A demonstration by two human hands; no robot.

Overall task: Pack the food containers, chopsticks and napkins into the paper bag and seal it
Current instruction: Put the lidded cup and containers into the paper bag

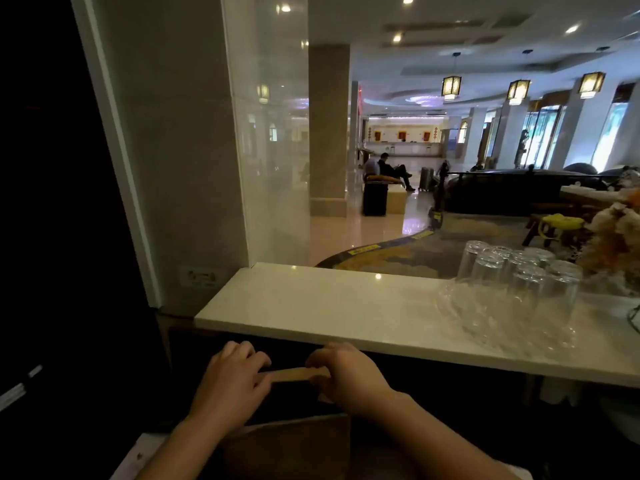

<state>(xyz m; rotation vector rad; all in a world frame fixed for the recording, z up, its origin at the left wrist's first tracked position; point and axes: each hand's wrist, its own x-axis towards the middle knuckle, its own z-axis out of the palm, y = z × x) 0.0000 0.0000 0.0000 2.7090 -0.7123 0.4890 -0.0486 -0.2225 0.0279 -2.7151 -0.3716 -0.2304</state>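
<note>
my left hand (230, 379) and right hand (341, 372) pinch the two ends of the bag's (294, 441) folded top (294, 374). the fold runs crosswise between them, equally near both. the bag stands just below my hands, under the tabletop (311, 306) edge.

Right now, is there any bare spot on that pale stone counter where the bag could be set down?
Yes. The white marble counter is bare along its left and middle, from the glass partition rightward. The right end is crowded with upturned clear drinking glasses. Both hands, left hand and right hand, pinch the brown paper bag's folded top below the ledge.
</note>
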